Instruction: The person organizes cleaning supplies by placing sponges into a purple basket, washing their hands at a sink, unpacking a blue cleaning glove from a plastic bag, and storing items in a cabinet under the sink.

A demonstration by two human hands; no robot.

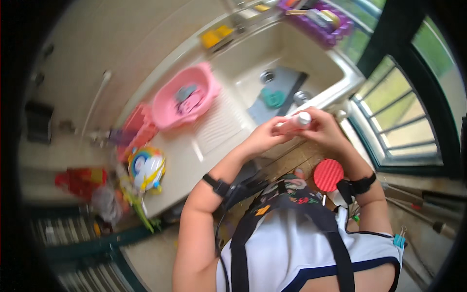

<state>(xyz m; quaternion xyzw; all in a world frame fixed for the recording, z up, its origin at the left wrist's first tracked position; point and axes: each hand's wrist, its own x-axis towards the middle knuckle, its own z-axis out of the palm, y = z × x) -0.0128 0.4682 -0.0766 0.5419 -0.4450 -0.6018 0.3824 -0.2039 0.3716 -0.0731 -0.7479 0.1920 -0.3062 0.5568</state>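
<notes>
A small pink bottle (290, 125) with a white cap is held between my two hands at the near edge of the sink. My left hand (268, 132) grips its body from the left. The fingers of my right hand (321, 126) close round its other side, near the cap. Beyond my hands, a grey cloth or mat (288, 78) and a teal ring-shaped item (273, 98) lie in the ceramic sink (251, 58). A pink plastic basin (160, 109) on the ribbed drainboard holds a grey piece and a pink patterned item.
A purple basket (328, 38) with brushes stands at the sink's back corner, and a yellow sponge (216, 36) near the faucet. A rainbow-patterned item (147, 169) and green stalks (140, 210) are at the left. A round red stool top (328, 175) is below my right forearm, beside the window.
</notes>
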